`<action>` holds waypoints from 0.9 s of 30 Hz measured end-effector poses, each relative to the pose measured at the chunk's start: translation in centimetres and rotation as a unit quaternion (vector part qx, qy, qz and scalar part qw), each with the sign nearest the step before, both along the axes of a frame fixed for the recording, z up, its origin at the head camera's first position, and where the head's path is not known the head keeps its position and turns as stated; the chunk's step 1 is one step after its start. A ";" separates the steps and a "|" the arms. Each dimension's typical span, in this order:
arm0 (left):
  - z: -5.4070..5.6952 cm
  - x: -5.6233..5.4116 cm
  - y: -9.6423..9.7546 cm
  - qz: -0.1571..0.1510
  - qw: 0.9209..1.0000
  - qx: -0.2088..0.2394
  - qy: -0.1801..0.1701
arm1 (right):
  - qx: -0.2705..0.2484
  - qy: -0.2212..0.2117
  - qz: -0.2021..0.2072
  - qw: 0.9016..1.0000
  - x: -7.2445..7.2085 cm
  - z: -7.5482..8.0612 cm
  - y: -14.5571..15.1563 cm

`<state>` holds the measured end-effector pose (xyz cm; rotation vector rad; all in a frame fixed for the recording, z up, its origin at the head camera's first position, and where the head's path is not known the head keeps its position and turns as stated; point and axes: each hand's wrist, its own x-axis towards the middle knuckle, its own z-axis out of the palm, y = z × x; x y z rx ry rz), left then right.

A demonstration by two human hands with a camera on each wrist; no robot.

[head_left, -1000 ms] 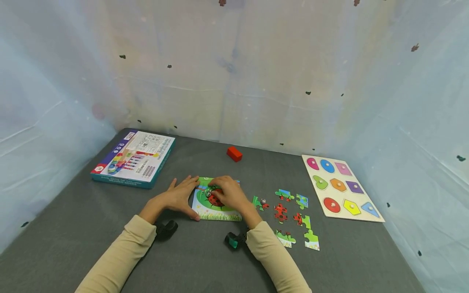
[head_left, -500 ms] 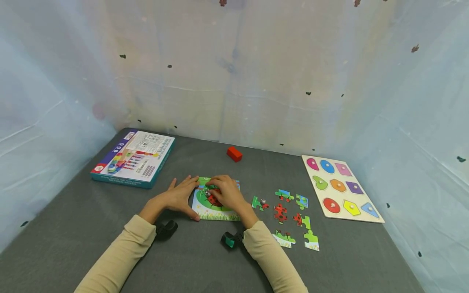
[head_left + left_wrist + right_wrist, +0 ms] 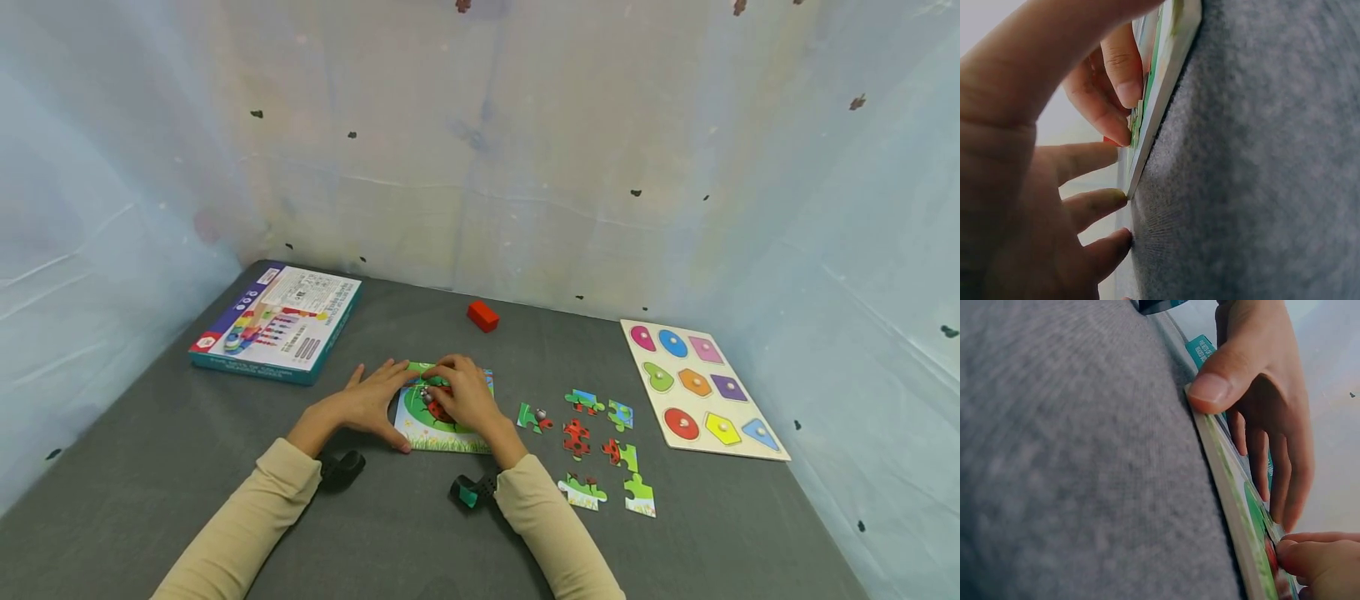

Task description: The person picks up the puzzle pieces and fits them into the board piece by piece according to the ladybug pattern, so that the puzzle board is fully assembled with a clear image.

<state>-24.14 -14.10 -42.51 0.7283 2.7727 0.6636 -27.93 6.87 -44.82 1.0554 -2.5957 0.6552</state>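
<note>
A ladybug puzzle board [image 3: 444,442] lies flat on the grey table between my hands. My left hand [image 3: 365,408] spans its left side with spread fingers; the thumb touches the near left corner and a fingertip rests at the far edge. Over the board's upper part, my right hand [image 3: 467,400] pinches a small green puzzle piece [image 3: 1137,124] between thumb and fingers. In the left wrist view this piece sits tilted slightly against the board's surface; whether it is fully seated I cannot tell. Most of it is hidden by the fingers in the head view.
Several loose puzzle pieces [image 3: 577,437] lie right of the board. Beyond them is a shape-peg board [image 3: 705,390] with coloured knobbed shapes. A red block [image 3: 483,316] sits behind, and a flat toy box [image 3: 277,323] is at the back left.
My right hand and forearm have shifted slightly left, the fingers still pinching at the upper part of the board. My left hand stays in place. The head view has shifted a little.
</note>
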 end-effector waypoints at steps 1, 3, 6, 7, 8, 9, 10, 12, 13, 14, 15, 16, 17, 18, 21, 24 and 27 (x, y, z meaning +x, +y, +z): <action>0.0 0.0 0.0 -0.002 1.000 0.003 0.001 | -0.003 0.001 0.000 1.000 0.0 0.0 0.0; 0.0 0.0 0.1 -0.008 1.000 0.008 0.006 | -0.007 -0.001 0.000 1.000 0.0 -0.1 0.0; -0.1 -0.1 0.2 -0.020 0.999 0.017 0.021 | -0.011 -0.008 -0.001 1.000 0.0 -0.1 0.0; -0.2 -0.1 0.2 -0.024 0.999 0.017 0.027 | -0.012 -0.010 0.000 1.000 0.0 -0.1 0.0; -0.3 -0.2 0.3 -0.028 0.999 0.018 0.035 | -0.013 -0.011 0.001 1.000 -0.1 -0.1 0.0; -0.4 -0.3 0.3 -0.032 0.998 0.020 0.042 | -0.012 -0.012 0.002 1.000 -0.1 -0.1 0.1; -0.4 -0.3 0.3 -0.035 0.998 0.021 0.050 | -0.009 -0.011 0.003 1.000 -0.1 0.0 0.1; -0.6 -0.5 0.3 -0.045 0.996 0.025 0.067 | -0.001 -0.014 0.010 1.000 -0.2 0.2 0.1; -0.6 -0.5 0.4 -0.049 0.996 0.027 0.073 | 0.007 -0.018 0.014 1.000 -0.2 0.4 0.2; -0.7 -0.6 0.4 -0.054 0.995 0.032 0.077 | 0.015 -0.027 0.019 0.999 -0.2 0.7 0.3; -0.7 -0.6 0.4 -0.057 0.995 0.034 0.080 | 0.023 -0.039 0.024 0.999 -0.2 1.0 0.4; -0.7 -0.6 0.3 -0.060 0.994 0.036 0.080 | 0.030 -0.054 0.031 0.998 -0.3 1.3 0.5; -0.7 -0.7 0.3 -0.062 0.994 0.037 0.080 | 0.036 -0.070 0.039 0.996 -0.3 1.7 0.7; -0.7 -0.7 0.3 -0.062 0.995 0.038 0.075 | 0.041 -0.086 0.048 0.994 -0.3 2.1 0.9; -0.6 -0.7 0.3 -0.064 0.995 0.042 0.069 | 0.041 -0.124 0.070 0.989 -0.5 3.1 1.8; -0.5 -0.7 0.4 -0.073 0.994 0.049 0.062 | 0.030 -0.122 0.095 0.988 -0.7 3.7 3.1; -0.5 -0.6 0.6 -0.079 0.995 0.052 0.044 | 0.013 -0.106 0.113 0.988 -0.6 4.1 4.7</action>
